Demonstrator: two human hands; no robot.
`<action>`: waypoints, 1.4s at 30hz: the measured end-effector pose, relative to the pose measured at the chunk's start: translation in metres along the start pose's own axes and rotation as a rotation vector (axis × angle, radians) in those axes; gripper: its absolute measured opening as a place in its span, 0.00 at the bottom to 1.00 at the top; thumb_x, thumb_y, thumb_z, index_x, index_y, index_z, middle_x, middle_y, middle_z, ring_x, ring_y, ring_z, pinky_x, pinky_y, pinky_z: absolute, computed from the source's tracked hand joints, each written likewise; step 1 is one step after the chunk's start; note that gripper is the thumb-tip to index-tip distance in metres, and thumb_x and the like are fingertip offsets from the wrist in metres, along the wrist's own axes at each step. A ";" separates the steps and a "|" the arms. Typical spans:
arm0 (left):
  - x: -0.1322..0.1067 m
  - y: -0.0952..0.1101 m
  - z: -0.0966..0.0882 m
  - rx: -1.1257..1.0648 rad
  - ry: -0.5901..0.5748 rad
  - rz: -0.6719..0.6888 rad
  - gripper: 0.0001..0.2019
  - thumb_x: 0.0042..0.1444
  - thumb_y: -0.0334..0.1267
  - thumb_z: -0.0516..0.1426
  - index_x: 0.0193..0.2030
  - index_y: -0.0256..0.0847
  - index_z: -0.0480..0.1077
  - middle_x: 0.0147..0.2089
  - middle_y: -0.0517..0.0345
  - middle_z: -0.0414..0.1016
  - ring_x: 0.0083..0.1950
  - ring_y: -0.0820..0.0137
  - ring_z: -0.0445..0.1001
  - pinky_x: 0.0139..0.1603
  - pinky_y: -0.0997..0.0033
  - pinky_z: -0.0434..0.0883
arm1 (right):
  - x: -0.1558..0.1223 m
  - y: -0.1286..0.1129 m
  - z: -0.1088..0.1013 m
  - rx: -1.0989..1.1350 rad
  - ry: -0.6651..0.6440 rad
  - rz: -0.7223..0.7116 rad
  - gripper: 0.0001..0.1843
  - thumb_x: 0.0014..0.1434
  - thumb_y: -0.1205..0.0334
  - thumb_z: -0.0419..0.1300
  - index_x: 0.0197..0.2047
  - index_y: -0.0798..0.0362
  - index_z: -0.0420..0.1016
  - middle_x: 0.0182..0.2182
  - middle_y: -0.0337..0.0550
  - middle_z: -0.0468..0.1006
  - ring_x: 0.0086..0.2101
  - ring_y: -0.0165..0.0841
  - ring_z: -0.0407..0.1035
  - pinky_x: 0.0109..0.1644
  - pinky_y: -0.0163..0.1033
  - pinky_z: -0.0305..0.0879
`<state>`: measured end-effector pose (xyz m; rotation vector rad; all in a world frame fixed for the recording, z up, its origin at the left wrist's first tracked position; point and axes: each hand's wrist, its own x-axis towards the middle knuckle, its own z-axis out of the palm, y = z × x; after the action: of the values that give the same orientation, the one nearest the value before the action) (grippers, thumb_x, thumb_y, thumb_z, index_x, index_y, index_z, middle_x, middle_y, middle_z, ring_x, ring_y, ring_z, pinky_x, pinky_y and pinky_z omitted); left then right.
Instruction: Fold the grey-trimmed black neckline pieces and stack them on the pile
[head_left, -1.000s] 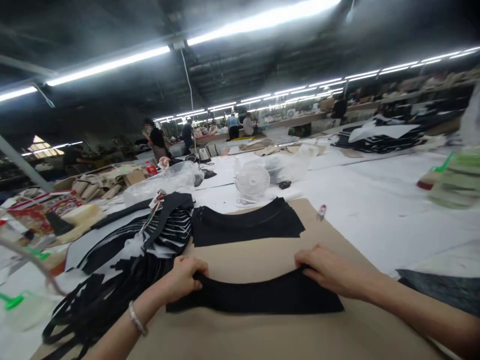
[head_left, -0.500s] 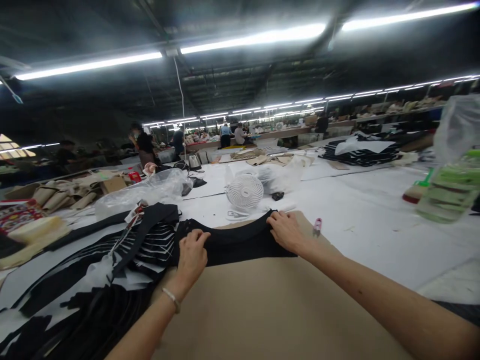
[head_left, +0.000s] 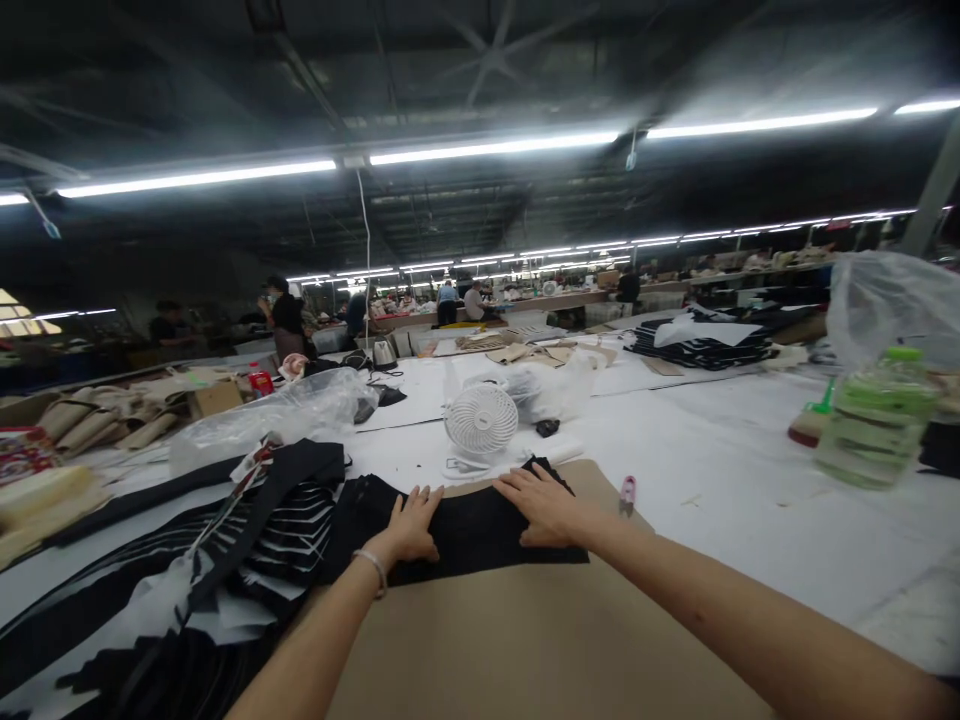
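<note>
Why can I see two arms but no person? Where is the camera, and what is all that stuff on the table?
There is no machine here. The camera sits on a person's head and looks forward and down, so you see only that person's own arms. This is the only picture of this moment, taken from there.

The left hand and the right hand lie flat and open on a piece of black cloth. They press on it and grip nothing. The cloth lies on a brown card sheet on a long white table.

To the left is a pile of black-and-white striped cloth. Behind the hands stands a small white fan. To the right are a small pink tool and a green bottle. Far off, other people stand at other tables.
</note>
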<state>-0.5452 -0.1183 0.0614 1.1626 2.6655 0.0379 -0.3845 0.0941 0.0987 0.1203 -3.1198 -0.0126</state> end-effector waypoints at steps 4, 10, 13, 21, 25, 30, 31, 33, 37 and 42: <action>0.029 -0.003 -0.013 0.038 -0.174 0.030 0.60 0.30 0.44 0.67 0.71 0.45 0.42 0.72 0.42 0.50 0.72 0.50 0.47 0.69 0.40 0.38 | 0.055 0.003 0.003 0.054 -0.231 0.000 0.60 0.36 0.49 0.73 0.69 0.52 0.52 0.66 0.58 0.55 0.64 0.51 0.48 0.66 0.57 0.42; 0.047 -0.001 -0.019 0.117 -0.193 0.038 0.53 0.22 0.47 0.70 0.62 0.43 0.60 0.64 0.42 0.60 0.67 0.44 0.56 0.68 0.38 0.38 | 0.092 0.015 0.011 0.081 -0.398 0.052 0.65 0.23 0.43 0.75 0.65 0.51 0.60 0.61 0.57 0.61 0.60 0.56 0.56 0.63 0.59 0.47; 0.050 0.000 -0.021 0.134 -0.193 0.042 0.51 0.20 0.48 0.71 0.58 0.42 0.63 0.63 0.43 0.61 0.66 0.43 0.57 0.68 0.43 0.47 | 0.093 0.017 0.011 0.079 -0.402 0.066 0.62 0.22 0.41 0.75 0.62 0.52 0.64 0.61 0.57 0.60 0.59 0.57 0.56 0.61 0.58 0.50; 0.043 0.006 -0.023 0.152 -0.200 0.046 0.50 0.25 0.46 0.72 0.59 0.41 0.58 0.55 0.47 0.71 0.60 0.53 0.67 0.68 0.43 0.46 | 0.085 0.010 0.004 0.097 -0.393 0.095 0.65 0.18 0.42 0.76 0.61 0.51 0.64 0.53 0.53 0.70 0.50 0.54 0.67 0.50 0.52 0.64; 0.030 0.012 -0.027 0.217 -0.144 0.075 0.46 0.26 0.48 0.73 0.56 0.40 0.63 0.52 0.48 0.73 0.57 0.53 0.69 0.65 0.45 0.52 | 0.077 0.004 -0.001 0.061 -0.360 0.049 0.50 0.19 0.41 0.75 0.49 0.50 0.74 0.45 0.47 0.76 0.44 0.50 0.71 0.49 0.50 0.64; -0.014 0.023 -0.021 0.328 0.033 0.088 0.23 0.54 0.49 0.61 0.51 0.37 0.68 0.53 0.49 0.71 0.56 0.59 0.69 0.61 0.47 0.60 | 0.038 -0.015 -0.001 -0.034 -0.174 -0.017 0.37 0.34 0.49 0.75 0.46 0.58 0.74 0.41 0.54 0.77 0.46 0.53 0.70 0.58 0.56 0.53; -0.026 0.026 -0.018 0.341 0.073 0.088 0.20 0.58 0.48 0.58 0.52 0.38 0.68 0.54 0.50 0.70 0.56 0.60 0.68 0.61 0.47 0.60 | 0.026 -0.021 0.002 -0.049 -0.128 -0.031 0.36 0.38 0.52 0.73 0.49 0.59 0.73 0.42 0.56 0.76 0.47 0.53 0.69 0.59 0.56 0.51; -0.050 0.034 -0.009 0.362 0.142 0.085 0.18 0.61 0.46 0.56 0.52 0.38 0.68 0.54 0.51 0.70 0.56 0.60 0.68 0.60 0.47 0.62 | 0.000 -0.031 0.010 -0.071 -0.045 -0.067 0.35 0.46 0.59 0.68 0.56 0.61 0.68 0.47 0.59 0.74 0.50 0.52 0.67 0.61 0.56 0.49; -0.089 0.052 0.000 0.396 0.225 0.063 0.16 0.61 0.45 0.57 0.51 0.38 0.68 0.52 0.51 0.71 0.55 0.61 0.69 0.58 0.49 0.65 | -0.040 -0.052 0.025 -0.105 0.073 -0.112 0.36 0.52 0.69 0.59 0.64 0.59 0.60 0.54 0.60 0.70 0.53 0.50 0.64 0.62 0.56 0.49; -0.125 0.074 -0.020 0.427 0.265 0.021 0.16 0.61 0.45 0.56 0.51 0.37 0.68 0.52 0.52 0.71 0.53 0.62 0.71 0.55 0.51 0.68 | -0.059 -0.070 0.005 -0.128 0.211 -0.116 0.32 0.51 0.74 0.57 0.61 0.62 0.64 0.51 0.63 0.72 0.51 0.51 0.67 0.58 0.56 0.57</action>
<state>-0.4143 -0.1566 0.1148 1.3907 2.9879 -0.4220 -0.3208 0.0290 0.0916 0.2803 -2.8880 -0.1878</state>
